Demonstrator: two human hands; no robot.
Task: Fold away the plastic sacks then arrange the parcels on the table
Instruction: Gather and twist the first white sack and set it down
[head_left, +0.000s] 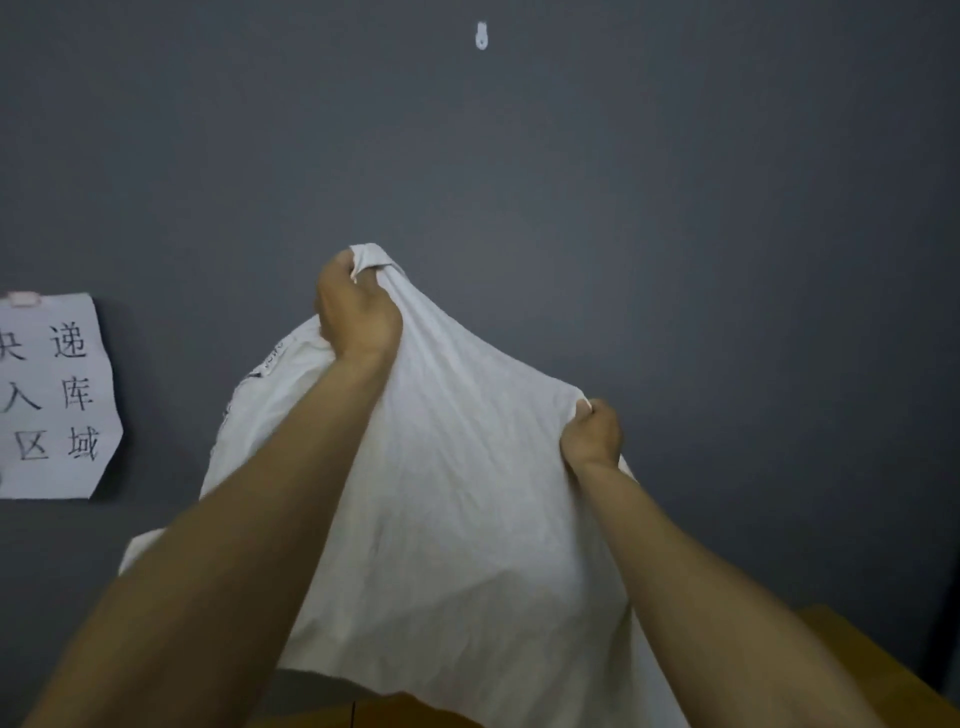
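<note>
Clenched high, the left hand bunches 1 upper corner of the white sack in its fist. The right hand clamps the opposite corner lower down, so each grip is fully closed on the material. Held by these 2 corners in front of the grey wall, the sack hangs above the brown tabletop, probably so its own weight draws it flat for a first fold. It looks thin, limp and finely creased, with tension ridges fanning from each fist and dark print along its left edge. A curled paper sign with black characters is taped to the wall, and a small white hook sits higher up. No parcels show.
</note>
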